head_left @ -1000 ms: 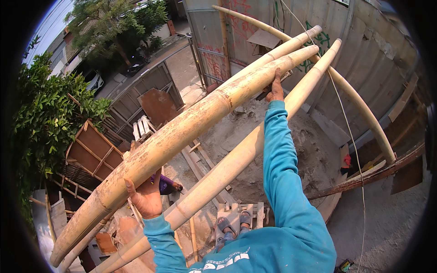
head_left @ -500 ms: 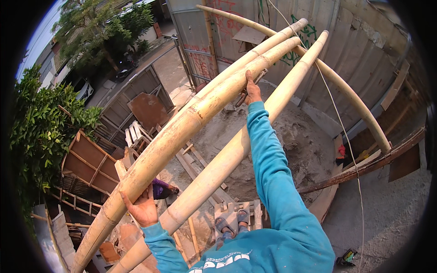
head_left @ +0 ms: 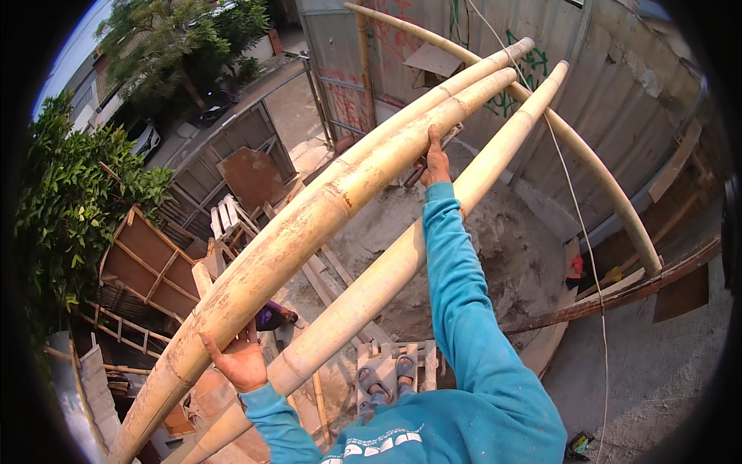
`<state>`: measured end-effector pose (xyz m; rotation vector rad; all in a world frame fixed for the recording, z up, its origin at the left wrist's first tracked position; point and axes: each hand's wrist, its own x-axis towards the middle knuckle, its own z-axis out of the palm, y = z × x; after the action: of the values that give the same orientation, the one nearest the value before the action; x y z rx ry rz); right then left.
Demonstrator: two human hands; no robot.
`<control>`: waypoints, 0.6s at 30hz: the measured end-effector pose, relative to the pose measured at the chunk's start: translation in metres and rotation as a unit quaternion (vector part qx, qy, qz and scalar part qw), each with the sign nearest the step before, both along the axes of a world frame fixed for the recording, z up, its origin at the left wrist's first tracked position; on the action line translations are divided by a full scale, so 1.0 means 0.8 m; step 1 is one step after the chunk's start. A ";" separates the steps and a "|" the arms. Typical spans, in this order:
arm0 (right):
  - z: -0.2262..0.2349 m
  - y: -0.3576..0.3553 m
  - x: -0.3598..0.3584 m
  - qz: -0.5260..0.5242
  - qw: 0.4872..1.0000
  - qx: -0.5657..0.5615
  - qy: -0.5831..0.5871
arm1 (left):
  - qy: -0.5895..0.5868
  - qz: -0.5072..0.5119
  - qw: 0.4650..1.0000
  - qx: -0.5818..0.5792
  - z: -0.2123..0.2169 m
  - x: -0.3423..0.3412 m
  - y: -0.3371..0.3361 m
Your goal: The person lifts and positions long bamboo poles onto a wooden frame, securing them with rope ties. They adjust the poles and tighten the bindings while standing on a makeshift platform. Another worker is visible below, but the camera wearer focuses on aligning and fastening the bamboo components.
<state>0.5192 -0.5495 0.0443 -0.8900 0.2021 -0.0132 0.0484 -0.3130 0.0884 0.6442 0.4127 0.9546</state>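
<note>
A thick, yellowish bamboo pole runs slantwise from the lower left to the upper right. My left hand grips its lower part, thumb up along the near side and fingers passing underneath, partly hidden. Farther up, my right hand holds the same pole, its thumb on the near side and its other fingers mostly hidden. A small dark and metallic object shows by the right hand; its kind is unclear. Close to my right forearm lies a second bamboo pole. Another pole runs along the far side of the held one.
A bent bamboo crosspiece passes under the poles' upper ends. A thin cord hangs at the right, before a corrugated metal wall. Far below are my sandalled feet on a wooden platform, a sand heap and a person's purple sleeve.
Both hands keep their hold on the pole. The poles and surroundings sit slightly lower in view, and the lower pole ends lie a little farther left. The person below has shifted slightly.
</note>
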 end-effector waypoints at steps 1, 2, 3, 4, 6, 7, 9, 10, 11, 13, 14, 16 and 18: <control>0.002 0.016 -0.004 0.013 1.000 0.012 0.001 | -0.009 0.010 1.000 0.011 0.002 -0.014 0.009; -0.003 0.047 -0.011 0.034 0.999 -0.001 0.011 | -0.011 0.000 0.999 0.047 0.013 -0.036 0.015; -0.009 0.048 -0.017 0.050 0.999 -0.018 0.004 | -0.018 0.012 0.998 0.053 0.011 -0.047 0.024; 0.006 0.061 -0.046 0.185 0.977 0.083 -0.067 | -0.014 0.029 0.998 0.058 0.021 -0.057 0.029; 0.024 0.039 -0.054 0.234 0.965 0.062 -0.101 | -0.026 0.004 0.998 0.049 0.029 -0.045 0.039; 0.031 0.020 -0.041 0.224 0.968 0.028 -0.109 | -0.064 -0.028 0.997 0.038 0.016 -0.027 0.050; 0.066 0.023 -0.031 0.199 0.970 -0.058 -0.125 | -0.102 0.006 0.994 0.048 0.037 -0.022 0.044; 0.084 0.031 -0.036 0.182 0.971 -0.093 -0.127 | -0.119 0.000 0.991 0.056 0.049 -0.026 0.045; 0.089 0.054 -0.047 0.177 0.969 -0.120 -0.127 | -0.126 -0.017 0.990 0.052 0.050 -0.039 0.043; 0.088 0.112 -0.078 0.209 0.961 -0.135 -0.124 | -0.137 -0.008 0.988 0.069 0.038 -0.082 0.045; 0.087 0.133 -0.082 0.218 0.958 -0.136 -0.125 | -0.140 -0.020 0.987 0.081 0.043 -0.091 0.045; 0.091 0.146 -0.088 0.227 0.955 -0.141 -0.125 | -0.150 -0.025 0.981 0.116 0.056 -0.101 0.041; 0.095 0.151 -0.084 0.228 0.954 -0.141 -0.132 | -0.163 -0.032 0.974 0.153 0.074 -0.101 0.039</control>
<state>0.4517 -0.4290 0.1202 -1.1916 -0.2652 0.2744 -0.0324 -0.2821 0.1474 0.7570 -0.0498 1.0499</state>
